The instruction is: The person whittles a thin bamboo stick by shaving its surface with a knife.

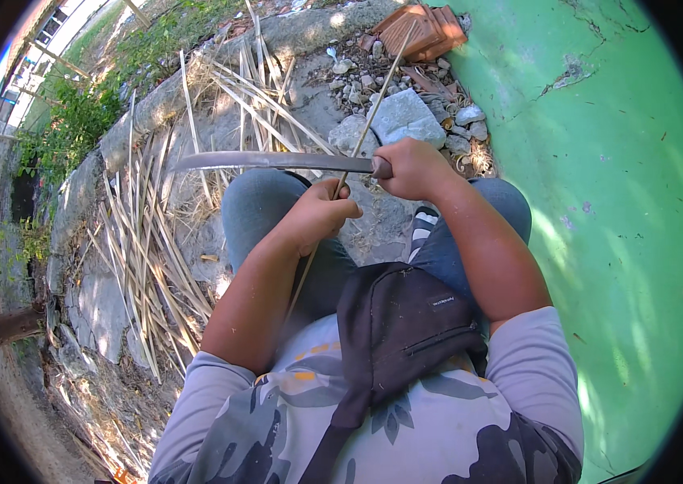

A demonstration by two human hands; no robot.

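**Long blade on a thin stick, close to the fingers**

Head view: the person sits with both knees up in blue jeans. The right hand [412, 167] is closed in a fist around the handle of a long knife [269, 161], whose flat grey blade runs out level to the left. The left hand [319, 216] is curled tight around a thin stick [374, 113], a pale straight sliver that slants up over the stones and down along the forearm. Blade and stick cross just above the left knuckles.

The risk, as I judge it: the edge sits right beside the left fingers, so a slip on the hard, smooth stick could carry the blade into that hand or the knee beneath. The stick looks slim enough to snap or splinter under pressure.

A pile of stalks [144, 242], dry, flat and straw-coloured, fans across cracked grey ground at left. Rough stones [406, 117] and ribbed red tiles [426, 31] lie beyond. A green wall [599, 202], smooth and chipped, fills the right.
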